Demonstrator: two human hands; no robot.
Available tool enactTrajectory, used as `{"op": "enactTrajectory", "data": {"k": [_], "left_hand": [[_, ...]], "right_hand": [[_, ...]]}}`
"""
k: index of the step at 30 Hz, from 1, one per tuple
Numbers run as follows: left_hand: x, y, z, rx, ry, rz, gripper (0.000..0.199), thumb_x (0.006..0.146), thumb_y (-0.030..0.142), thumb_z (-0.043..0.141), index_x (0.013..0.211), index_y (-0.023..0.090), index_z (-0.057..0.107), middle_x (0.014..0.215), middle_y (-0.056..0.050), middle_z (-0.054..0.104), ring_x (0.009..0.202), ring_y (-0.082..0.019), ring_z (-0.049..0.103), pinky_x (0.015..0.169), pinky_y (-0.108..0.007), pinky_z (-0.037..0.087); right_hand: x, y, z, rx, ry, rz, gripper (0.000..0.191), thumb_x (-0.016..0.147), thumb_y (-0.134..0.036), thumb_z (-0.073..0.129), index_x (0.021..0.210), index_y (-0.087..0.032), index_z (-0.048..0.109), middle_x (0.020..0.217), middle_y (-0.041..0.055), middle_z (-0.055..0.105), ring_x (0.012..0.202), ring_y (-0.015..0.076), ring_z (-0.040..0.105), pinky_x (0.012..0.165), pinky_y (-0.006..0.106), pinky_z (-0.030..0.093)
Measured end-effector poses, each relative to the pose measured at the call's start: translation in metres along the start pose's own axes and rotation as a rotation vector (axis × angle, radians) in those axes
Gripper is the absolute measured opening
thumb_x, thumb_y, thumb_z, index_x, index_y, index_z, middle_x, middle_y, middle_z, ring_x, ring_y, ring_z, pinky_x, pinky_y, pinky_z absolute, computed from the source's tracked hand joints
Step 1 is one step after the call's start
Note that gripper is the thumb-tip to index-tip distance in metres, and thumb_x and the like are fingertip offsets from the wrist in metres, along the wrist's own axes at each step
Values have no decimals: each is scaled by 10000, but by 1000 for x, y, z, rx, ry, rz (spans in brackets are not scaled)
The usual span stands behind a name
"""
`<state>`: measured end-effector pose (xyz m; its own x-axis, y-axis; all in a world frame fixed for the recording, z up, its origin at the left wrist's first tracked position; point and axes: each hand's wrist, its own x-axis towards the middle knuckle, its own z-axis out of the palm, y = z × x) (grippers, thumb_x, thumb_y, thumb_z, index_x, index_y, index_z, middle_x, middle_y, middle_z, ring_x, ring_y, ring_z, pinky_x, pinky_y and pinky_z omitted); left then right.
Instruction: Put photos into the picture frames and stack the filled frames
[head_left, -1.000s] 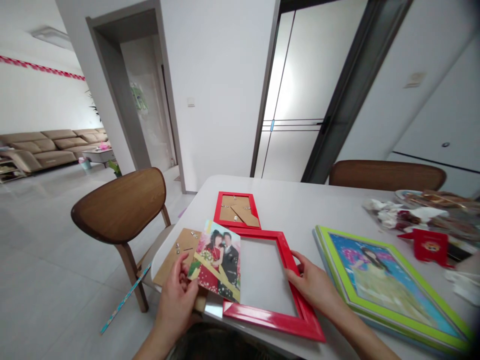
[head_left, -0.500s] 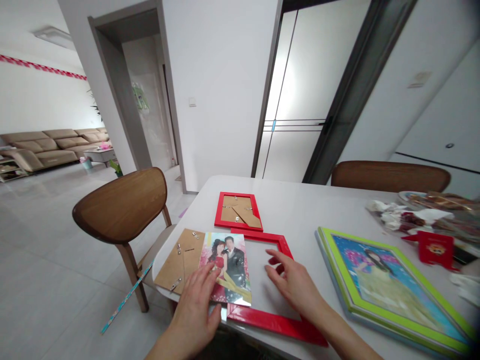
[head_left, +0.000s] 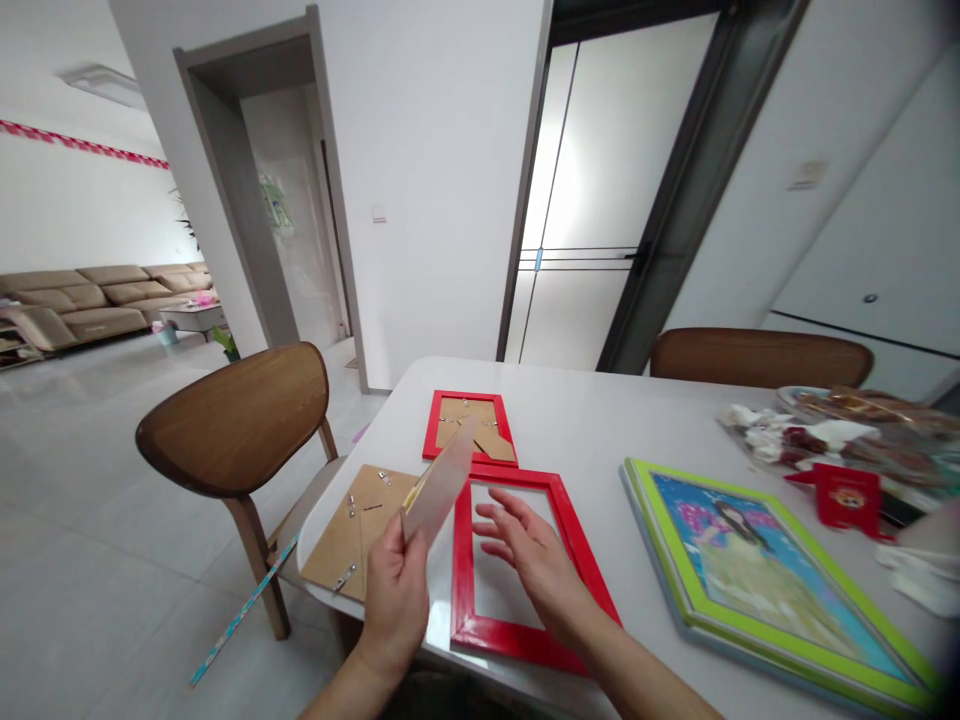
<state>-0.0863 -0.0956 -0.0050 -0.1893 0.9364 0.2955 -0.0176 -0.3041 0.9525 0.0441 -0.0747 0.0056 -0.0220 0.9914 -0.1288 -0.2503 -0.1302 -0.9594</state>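
Left hand [head_left: 394,600]: grip pinching the lower end of a photo print [head_left: 439,490], now raised off the bench [head_left: 600,420] and tilted almost edge-on, pale face showing, thin yellow strip along the lower edge. Half a second earlier, same print flat on the cardboard frame backing [head_left: 352,530]; now lifted clear, just above that backing's right side. Backing on the bench, metal clips on its surface, near the bench's edge. Right hand [head_left: 529,565]: grip spread wide, palm down, over the opening of a large red picture frame [head_left: 463,570], contact not clear. Frame now squarer to the bench edge than before, no longer skewed, just right of the backing. Beyond it, a small red picture frame [head_left: 469,395], face down, cardboard back and clips showing. To the right, a lime-green picture frame [head_left: 655,540] around a portrait in a pale gown. Farther right, a red card [head_left: 844,497] with a gold emblem, lettering too small to read, beside crumpled wrappers [head_left: 787,435].
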Motion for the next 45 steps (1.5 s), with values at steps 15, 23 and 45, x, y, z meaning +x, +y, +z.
{"op": "enactTrajectory", "data": {"k": [15, 23, 45], "left_hand": [[-20, -19, 1, 410, -412, -123, 528, 651, 145, 482, 1171, 117, 398, 1273, -131, 381, 1186, -218, 325, 1011, -393, 230], [-33, -15, 5, 820, -697, 24, 547, 628, 136, 521, 1163, 65, 430, 1324, -164, 288, 1225, -250, 244, 1008, -415, 242], [-1, -31, -140, 1248, -399, 97, 697, 551, 242, 662, 1199, 211, 406, 1319, -118, 318, 1208, -309, 263, 961, -499, 241]], "right_hand": [[18, -2, -91, -485, 57, 46, 495, 680, -184, 319, 1162, -120, 406, 779, 78, 668, 591, 177, 620, 468, 255, 454], [37, 14, -81, -483, 35, 8, 449, 699, -196, 325, 1123, -101, 437, 814, 78, 657, 640, 172, 617, 534, 253, 458], [1, 12, -8, -1336, -165, -510, 347, 772, -347, 419, 1052, -171, 525, 958, 96, 540, 877, 200, 489, 763, 315, 367]]}}
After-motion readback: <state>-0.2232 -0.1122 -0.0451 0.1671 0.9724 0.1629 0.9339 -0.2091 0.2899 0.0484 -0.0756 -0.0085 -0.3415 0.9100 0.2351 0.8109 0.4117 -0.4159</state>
